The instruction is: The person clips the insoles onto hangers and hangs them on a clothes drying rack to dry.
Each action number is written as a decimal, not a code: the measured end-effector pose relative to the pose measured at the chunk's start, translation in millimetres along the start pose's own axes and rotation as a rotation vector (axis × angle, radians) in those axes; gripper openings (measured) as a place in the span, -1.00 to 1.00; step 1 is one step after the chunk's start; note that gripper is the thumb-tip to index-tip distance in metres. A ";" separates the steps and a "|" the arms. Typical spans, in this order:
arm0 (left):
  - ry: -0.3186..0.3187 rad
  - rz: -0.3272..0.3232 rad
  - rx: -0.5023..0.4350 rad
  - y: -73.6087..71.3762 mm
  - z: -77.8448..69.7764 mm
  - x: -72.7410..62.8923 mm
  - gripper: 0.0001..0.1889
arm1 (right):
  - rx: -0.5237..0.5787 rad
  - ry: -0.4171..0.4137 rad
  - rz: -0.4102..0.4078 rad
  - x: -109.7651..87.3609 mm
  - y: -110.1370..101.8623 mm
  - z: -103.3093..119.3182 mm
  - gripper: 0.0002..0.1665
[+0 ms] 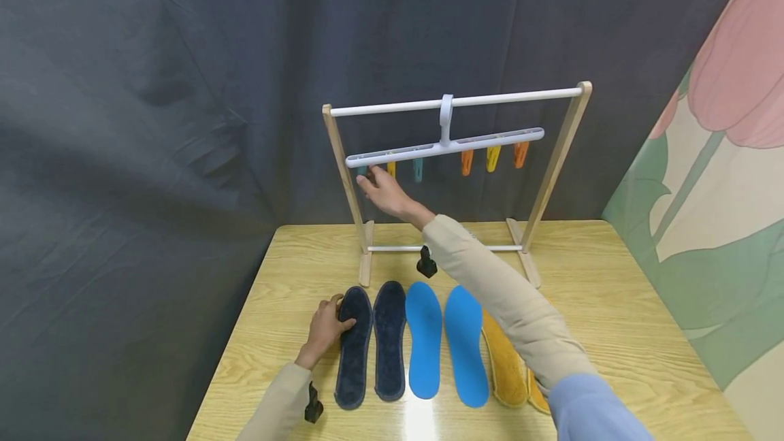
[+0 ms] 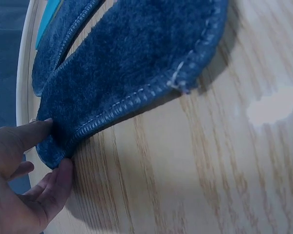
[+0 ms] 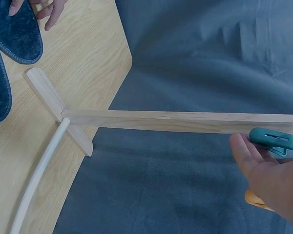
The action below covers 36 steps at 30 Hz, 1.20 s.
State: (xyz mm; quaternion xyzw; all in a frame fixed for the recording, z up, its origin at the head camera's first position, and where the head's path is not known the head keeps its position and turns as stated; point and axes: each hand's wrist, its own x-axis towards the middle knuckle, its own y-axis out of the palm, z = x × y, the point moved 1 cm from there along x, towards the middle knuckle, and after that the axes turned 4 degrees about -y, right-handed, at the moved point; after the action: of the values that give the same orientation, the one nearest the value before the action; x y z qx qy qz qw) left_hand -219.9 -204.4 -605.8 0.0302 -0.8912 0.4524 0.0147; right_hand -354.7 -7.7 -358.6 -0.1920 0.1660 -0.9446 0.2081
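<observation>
Two dark blue fuzzy insoles lie side by side on the table. My left hand [image 1: 326, 327] pinches the far end of the leftmost dark insole [image 1: 354, 359], its thumb on top and fingers at the outer edge; the second dark insole [image 1: 389, 342] lies just right of it. My right hand [image 1: 387, 190] reaches up to the left end of a pale clip hanger [image 1: 429, 150]. There it holds a teal clothespin [image 3: 276, 140] between thumb and fingers. A yellow clothespin [image 1: 391, 169] hangs beside that hand, with another teal clothespin [image 1: 418, 169] further right.
The hanger hooks over the white bar of a wooden rack [image 1: 554, 162]. Orange clothespins [image 1: 467, 162] and a yellow one hang from its right half. Two bright blue insoles [image 1: 423, 342] and two mustard insoles [image 1: 505, 366] lie to the right, partly beneath my right arm.
</observation>
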 end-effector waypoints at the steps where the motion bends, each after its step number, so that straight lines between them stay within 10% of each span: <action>1: -0.004 0.002 -0.004 0.1 0.1 0.3 -0.27 | 0.001 0.003 -0.001 0.2 0.4 0.2 -0.77; 36: -0.074 -0.041 0.021 -2.7 -6.7 4.9 -0.30 | 0.108 0.074 -0.015 1.9 1.2 -2.4 -0.55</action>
State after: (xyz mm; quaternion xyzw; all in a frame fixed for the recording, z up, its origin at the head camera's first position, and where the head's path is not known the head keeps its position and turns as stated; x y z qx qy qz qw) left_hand -224.6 -200.8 -599.4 0.0656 -0.8855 0.4598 -0.0094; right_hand -357.0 -9.0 -360.7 -0.1466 0.1207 -0.9602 0.2047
